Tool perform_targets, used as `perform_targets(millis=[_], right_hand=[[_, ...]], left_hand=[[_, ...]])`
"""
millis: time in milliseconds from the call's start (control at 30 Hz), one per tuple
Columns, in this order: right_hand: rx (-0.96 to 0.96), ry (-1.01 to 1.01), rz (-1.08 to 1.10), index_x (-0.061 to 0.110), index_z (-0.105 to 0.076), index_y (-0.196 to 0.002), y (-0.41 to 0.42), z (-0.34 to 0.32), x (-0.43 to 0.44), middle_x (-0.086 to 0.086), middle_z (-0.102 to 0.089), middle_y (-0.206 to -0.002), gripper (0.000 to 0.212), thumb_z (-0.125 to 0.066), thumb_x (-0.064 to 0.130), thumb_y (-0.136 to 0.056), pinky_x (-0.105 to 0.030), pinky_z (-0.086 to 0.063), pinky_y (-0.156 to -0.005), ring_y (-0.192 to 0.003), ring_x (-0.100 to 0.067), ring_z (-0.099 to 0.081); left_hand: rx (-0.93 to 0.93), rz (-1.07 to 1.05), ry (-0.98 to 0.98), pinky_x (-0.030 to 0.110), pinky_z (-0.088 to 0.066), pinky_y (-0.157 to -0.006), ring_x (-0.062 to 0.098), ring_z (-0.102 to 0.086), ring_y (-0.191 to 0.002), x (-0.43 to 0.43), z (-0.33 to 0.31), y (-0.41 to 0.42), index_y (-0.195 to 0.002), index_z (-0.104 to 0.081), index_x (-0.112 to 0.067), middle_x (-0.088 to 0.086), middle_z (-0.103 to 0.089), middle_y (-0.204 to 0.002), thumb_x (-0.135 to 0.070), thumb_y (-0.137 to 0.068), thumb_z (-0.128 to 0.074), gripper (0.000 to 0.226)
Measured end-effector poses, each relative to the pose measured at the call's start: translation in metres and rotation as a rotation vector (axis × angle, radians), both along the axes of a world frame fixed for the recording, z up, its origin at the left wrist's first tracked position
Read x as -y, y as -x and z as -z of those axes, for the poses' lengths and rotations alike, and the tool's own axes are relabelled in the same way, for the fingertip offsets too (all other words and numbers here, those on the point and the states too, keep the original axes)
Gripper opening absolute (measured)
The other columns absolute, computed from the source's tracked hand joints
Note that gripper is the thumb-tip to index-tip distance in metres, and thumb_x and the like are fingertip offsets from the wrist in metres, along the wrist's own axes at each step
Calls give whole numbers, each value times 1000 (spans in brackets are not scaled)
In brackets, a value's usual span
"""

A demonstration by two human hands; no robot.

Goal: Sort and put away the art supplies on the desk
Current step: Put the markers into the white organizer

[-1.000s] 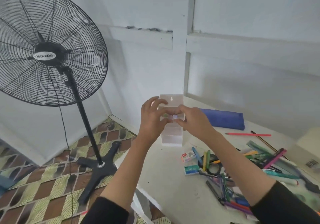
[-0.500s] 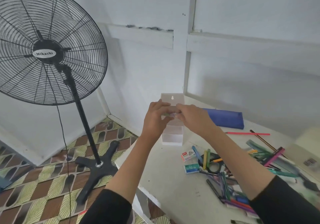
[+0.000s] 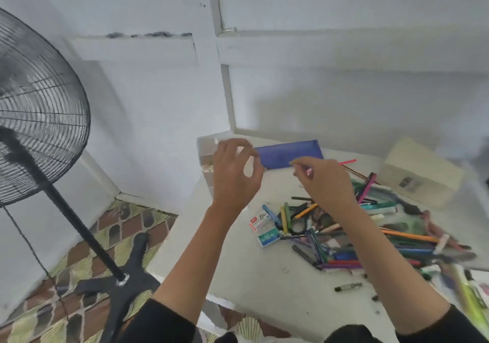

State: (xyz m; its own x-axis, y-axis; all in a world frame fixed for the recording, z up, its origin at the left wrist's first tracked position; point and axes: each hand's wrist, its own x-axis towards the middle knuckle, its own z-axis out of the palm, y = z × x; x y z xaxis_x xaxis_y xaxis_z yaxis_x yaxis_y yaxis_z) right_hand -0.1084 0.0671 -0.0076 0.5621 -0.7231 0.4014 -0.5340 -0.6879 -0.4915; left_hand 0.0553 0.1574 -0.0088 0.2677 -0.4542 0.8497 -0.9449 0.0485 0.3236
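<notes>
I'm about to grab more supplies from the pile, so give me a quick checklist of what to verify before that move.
1. Left hand free: ok, fingers spread, nothing seen in it.
2. Right hand free: cannot tell, fingertips pinched; blur hides any small item.
3. Clear organizer upright at the desk corner: cannot tell, the left hand covers most of it.
4. Pile in reach: ok, it lies just below the right hand.
5. Scissors in the pile: not ok, buried among pens, so watch the fingers.
6. Blue pouch out of the way: ok, behind the hands by the wall.
</notes>
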Motion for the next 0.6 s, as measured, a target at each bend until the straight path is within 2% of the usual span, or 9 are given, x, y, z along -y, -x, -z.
perform_targets(millis=[133,267,400,500,600], right_hand=[[-5,-150,265,21,-70,-107,64,20,-5,5,-69,-87,21,-55,25,-93,-30,-48,-69,-80,-18,-63],[-9,-270,531,21,-70,-105,139,50,-25,6,-68,-81,20,-54,25,-93,-29,-50,-61,-67,-14,-61],[-33,-373,765,20,-72,-101,210,71,-42,0,-71,-81,19,-57,22,-91,-34,-54,-64,-68,-16,-63],[-92,-401,884,18,-73,-102,258,78,-52,-1,-72,-92,19,-57,20,-90,-31,-51,-67,-78,-16,-62],[-185,-432,909,20,-73,-101,290,83,-56,2,-71,-97,17,-58,21,-90,-25,-44,-63,-77,-9,-55]], left_hand=[[19,235,-67,37,-43,-75,25,-51,-89,30,17,38,-79,-67,-5,8,-63,-90,-5,-75,-62,6],[48,530,-182,35,-42,-75,23,-53,-86,52,41,97,-76,-67,-7,5,-63,-83,-9,-78,-60,8],[165,805,-383,33,-39,-77,18,-53,-86,58,51,150,-78,-67,-12,-2,-62,-80,-13,-80,-58,9],[245,927,-481,29,-32,-81,14,-50,-91,60,59,182,-79,-66,-17,-6,-62,-82,-21,-81,-53,13],[284,931,-623,35,-32,-85,14,-50,-97,62,74,204,-80,-67,-21,-9,-63,-88,-22,-82,-58,10]])
